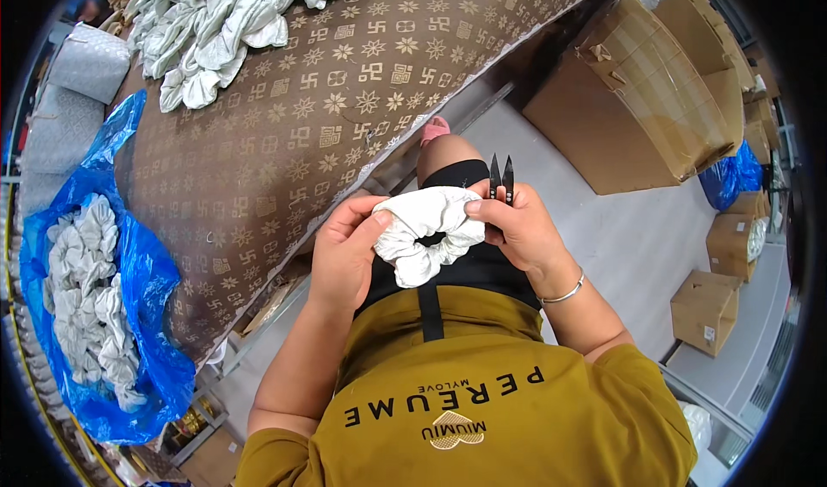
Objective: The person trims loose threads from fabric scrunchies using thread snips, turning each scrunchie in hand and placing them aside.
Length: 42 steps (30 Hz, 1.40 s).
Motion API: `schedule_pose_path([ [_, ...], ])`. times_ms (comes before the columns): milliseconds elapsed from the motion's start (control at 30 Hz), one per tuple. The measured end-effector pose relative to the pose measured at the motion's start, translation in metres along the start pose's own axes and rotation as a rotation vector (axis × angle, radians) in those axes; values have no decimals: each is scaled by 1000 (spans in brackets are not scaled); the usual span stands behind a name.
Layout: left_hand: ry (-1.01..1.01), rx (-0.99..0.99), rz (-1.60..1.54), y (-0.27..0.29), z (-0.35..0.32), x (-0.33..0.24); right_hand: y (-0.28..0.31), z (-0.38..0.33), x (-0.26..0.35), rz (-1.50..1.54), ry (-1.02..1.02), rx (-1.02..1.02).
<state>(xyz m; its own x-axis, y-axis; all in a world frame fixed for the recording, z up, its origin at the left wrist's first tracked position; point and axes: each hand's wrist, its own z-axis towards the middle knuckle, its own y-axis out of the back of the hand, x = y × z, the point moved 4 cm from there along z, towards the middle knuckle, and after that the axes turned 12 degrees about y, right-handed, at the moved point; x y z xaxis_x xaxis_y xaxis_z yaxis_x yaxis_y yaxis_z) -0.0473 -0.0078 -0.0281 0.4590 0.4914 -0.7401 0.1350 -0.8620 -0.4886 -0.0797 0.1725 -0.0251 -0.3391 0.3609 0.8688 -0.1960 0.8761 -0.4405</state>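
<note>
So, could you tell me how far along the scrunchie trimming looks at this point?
Done: I cannot tell which heap is finished; a blue bag at the person's left holds many pale scrunchies.
In hand: both hands grip one white scrunchie; the left hand pinches its edge, and the right hand also holds small black snips.
Left: possibly the pile on the brown table.

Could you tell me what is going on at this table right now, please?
A seated person holds a white scrunchie between both hands over their lap. The left hand pinches one side; the right hand grips the other and also holds small black thread snips, blades pointing up. A heap of scrunchies lies on the brown patterned table, and more fill a blue plastic bag. Cardboard boxes stand on the floor.
</note>
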Motion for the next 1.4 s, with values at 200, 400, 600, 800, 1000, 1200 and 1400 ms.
schedule_pose_path([
  [200, 59, 17, 1, 5, -3, 3, -5, -1, 3, -28, -22, 120],
  [400, -101, -62, 317, 13, -2, 4, -5, -1, -3, -274, 118, 124],
  [600, -300, -67, 995, -32, -18, -16, -16, -2, -2, -339, 34, 168],
  [800, 344, 77, 182, -11, -6, 13, -17, -3, -11, -24, -152, 160],
  [1000, 443, 121, -89, -15, -11, 13, -16, -4, -14, -53, -214, 252],
  [1200, 380, 59, -239, -32, -12, 7, -12, -6, -25, 69, -183, 126],
  [1400, 328, 158, -189, -11, -8, 19, -16, -10, -4, -297, 139, 152],
])
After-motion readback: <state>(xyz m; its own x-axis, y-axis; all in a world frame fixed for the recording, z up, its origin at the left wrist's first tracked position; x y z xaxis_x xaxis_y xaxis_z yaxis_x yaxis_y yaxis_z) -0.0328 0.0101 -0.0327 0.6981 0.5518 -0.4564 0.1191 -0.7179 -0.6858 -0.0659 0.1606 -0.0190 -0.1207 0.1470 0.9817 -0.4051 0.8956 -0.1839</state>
